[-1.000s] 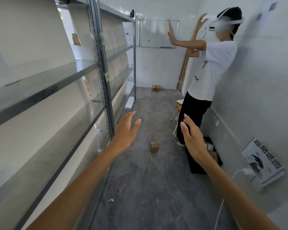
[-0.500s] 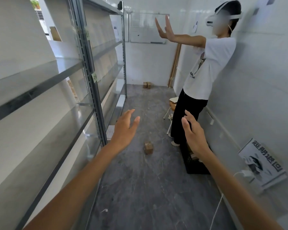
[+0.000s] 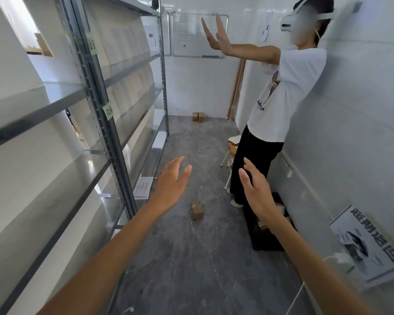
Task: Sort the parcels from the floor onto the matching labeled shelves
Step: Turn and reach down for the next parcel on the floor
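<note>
A small brown cardboard parcel (image 3: 197, 210) lies on the grey floor in the middle of the aisle. Two more brown parcels (image 3: 198, 116) sit side by side against the far wall. My left hand (image 3: 172, 181) hovers open above and left of the near parcel, fingers spread, holding nothing. My right hand (image 3: 255, 189) is open too, to the right of that parcel and apart from it. Metal shelves (image 3: 105, 123) with green labels (image 3: 109, 111) run along the left.
A person in a white shirt and headset (image 3: 280, 105) stands against the right wall with both arms raised. A black crate (image 3: 263, 237) with items sits at their feet, a stool (image 3: 231, 147) behind. A printed box (image 3: 369, 244) and white cable lie at right. A paper sheet (image 3: 143, 189) rests on the bottom shelf.
My view has swung slightly left and down. Both my hands stay open in front of me, a little lower. The other person's raised hands have shifted left.
</note>
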Demonstrator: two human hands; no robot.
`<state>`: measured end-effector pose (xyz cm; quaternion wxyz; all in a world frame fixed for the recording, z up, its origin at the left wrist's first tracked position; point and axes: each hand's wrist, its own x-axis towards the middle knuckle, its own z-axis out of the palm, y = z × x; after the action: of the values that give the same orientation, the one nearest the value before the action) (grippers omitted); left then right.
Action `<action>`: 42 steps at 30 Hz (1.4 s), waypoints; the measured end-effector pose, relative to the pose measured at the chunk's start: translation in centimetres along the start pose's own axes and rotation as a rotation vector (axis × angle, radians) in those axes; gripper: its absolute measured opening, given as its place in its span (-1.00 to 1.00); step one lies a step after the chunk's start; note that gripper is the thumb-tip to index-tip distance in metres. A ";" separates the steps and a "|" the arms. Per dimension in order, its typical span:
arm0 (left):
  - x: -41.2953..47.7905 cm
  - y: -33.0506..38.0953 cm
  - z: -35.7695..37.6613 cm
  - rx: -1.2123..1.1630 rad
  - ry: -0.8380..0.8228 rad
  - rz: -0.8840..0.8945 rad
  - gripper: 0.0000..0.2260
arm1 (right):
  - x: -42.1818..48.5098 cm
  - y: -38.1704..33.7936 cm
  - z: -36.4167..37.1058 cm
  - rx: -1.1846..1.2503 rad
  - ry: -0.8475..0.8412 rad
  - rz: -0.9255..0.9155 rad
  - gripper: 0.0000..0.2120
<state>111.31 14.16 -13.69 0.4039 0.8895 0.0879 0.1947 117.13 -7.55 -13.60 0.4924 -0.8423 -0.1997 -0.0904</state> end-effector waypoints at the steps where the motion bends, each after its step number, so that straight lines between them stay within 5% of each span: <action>1: 0.9 0.2 0.7 0.000 0.008 0.003 -0.52 | 0.8 0.4 -0.2 0.006 -0.003 -0.010 -0.51; 10: 6.9 1.2 5.2 0.050 0.128 -0.031 -0.52 | 7.3 3.9 -1.5 0.097 -0.030 -0.017 -0.43; 42: 30.7 -9.1 11.9 0.009 0.031 -0.103 -0.50 | 29.9 13.5 8.4 0.013 -0.126 0.067 -0.41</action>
<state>144.17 21.63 -19.14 0.4079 0.8825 0.1407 0.1870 149.56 1.25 -18.02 0.4868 -0.8494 -0.2027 -0.0194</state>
